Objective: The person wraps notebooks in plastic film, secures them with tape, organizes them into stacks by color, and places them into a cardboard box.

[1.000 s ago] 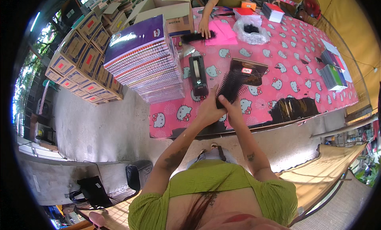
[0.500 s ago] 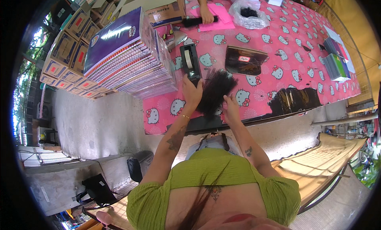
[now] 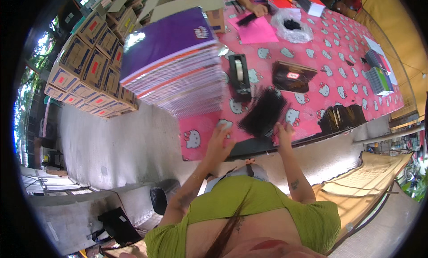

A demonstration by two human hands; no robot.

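A black bristly bundle, which looks like binding wires massed together, lies near the front edge of the pink patterned table. My right hand is at the bundle's lower right side; its fingers are smeared, and I cannot tell if they grip a strand. To the left of the bundle, my left hand is over the near table edge, fingers apart and holding nothing. Beyond it stands a black tape dispenser with a pale roll. A dark brown box with a small label sits right of the dispenser.
A tall stack of purple-covered notebooks rises at the left, beside cartons. Across the table a co-worker's hand is by black strands on pink sheets. A clear plastic bag and small notebooks lie farther right.
My left hand has drawn back from the tape dispenser toward the near table edge. My right hand stays by the bundle. The whole view has shifted, and the co-worker's strands have changed position.
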